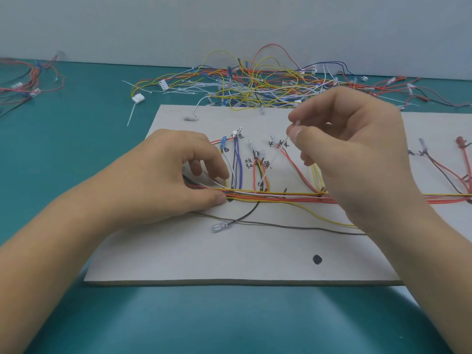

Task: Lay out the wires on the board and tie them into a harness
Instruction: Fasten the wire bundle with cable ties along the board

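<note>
Flat on a teal table [76,154]: a pale board [255,251], marked with handwritten labels [249,163] and one black dot [317,259] near its front edge. Across the middle of the board, left to right: the wire bundle [281,196], red, yellow and white strands side by side. Off the bundle toward the board's far edge: short branches ending in small terminals, among them a blue pair [238,164] and a red-and-yellow group [260,172]. Toward the board's front edge: a black wire [249,212] curving away from the bundle, ending in a clear-sleeved terminal [217,228].

On the left part of the board: left hand [178,180], thumb laid along the near side of the bundle, curled fingers down on its far side, strands pinched between them against the board.

Above the middle of the board, raised off it: right hand [357,154], thumb and forefinger closed narrowly on the top end of a thin whitish cable tie [293,123]. Lower part of the tie slanting down toward the red-and-yellow group, its end too faint to place. Other fingers of that hand loosely curled.

Beyond the board's far edge: a tangled pile of loose wires [255,83] mixed with white ties. Off the board's far left corner, well apart: another bunch of reddish wires [30,80].
</note>
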`<act>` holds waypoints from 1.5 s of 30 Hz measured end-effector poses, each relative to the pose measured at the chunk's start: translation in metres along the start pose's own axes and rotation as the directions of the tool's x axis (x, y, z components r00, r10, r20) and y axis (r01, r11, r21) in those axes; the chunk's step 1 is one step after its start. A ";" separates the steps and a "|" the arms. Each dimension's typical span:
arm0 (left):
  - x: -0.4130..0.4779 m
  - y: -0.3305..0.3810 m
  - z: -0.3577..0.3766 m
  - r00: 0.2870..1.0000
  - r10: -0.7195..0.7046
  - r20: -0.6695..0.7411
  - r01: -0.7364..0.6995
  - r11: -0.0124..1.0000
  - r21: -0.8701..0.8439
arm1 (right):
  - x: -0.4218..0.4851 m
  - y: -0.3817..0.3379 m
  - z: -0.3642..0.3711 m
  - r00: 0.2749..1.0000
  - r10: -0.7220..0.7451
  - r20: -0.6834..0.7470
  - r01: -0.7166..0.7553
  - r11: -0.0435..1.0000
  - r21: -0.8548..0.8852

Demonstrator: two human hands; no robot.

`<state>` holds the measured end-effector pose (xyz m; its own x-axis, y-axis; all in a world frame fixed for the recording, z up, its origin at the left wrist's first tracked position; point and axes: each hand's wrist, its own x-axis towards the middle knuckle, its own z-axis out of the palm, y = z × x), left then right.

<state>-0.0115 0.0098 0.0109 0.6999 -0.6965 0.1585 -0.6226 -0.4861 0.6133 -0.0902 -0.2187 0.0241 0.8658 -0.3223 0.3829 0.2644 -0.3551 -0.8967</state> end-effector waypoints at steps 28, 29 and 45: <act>0.003 -0.003 0.005 1.000 0.021 0.016 -0.022 0.999 0.041 | -0.002 0.001 0.002 0.990 -0.134 -0.036 0.131 0.987 -0.089; 0.003 -0.003 0.004 1.000 0.027 0.005 -0.027 0.999 0.043 | -0.002 0.001 0.002 0.990 -0.135 -0.033 0.132 0.987 -0.091; 0.006 -0.009 0.007 0.997 0.070 -0.015 -0.069 0.996 0.056 | 0.018 -0.005 -0.022 0.966 -0.075 -0.247 0.085 0.996 0.030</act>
<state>-0.0041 0.0061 0.0008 0.6598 -0.7207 0.2129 -0.6882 -0.4656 0.5565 -0.0853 -0.2423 0.0405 0.7118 -0.5012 0.4921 0.3497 -0.3547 -0.8671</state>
